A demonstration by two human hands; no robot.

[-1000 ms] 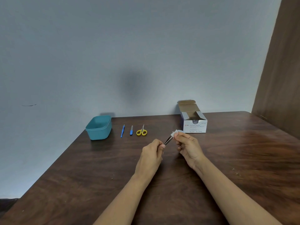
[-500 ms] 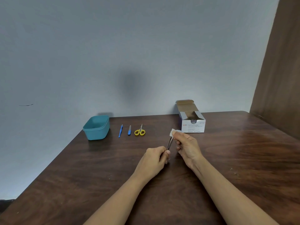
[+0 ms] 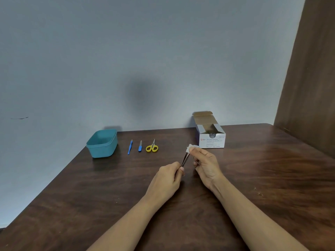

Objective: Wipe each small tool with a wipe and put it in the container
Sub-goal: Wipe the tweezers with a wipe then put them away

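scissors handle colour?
Yellow: the scissors on the table, clear in the head view.

the container point(image 3: 102, 143) is teal and the scissors point(image 3: 152, 146) have yellow handles. two small tools point(image 3: 130, 147) look blue. the wipe point(image 3: 191, 147) is white, the table point(image 3: 90, 196) dark wood-grained brown.

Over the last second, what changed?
Left hand dipped slightly, tipping the tweezers from slanted to nearly upright; right hand keeps the wipe pinched on their upper end. Nothing taken or released. Container, scissors, long blue tool, short blue tool, swab box unmoved.
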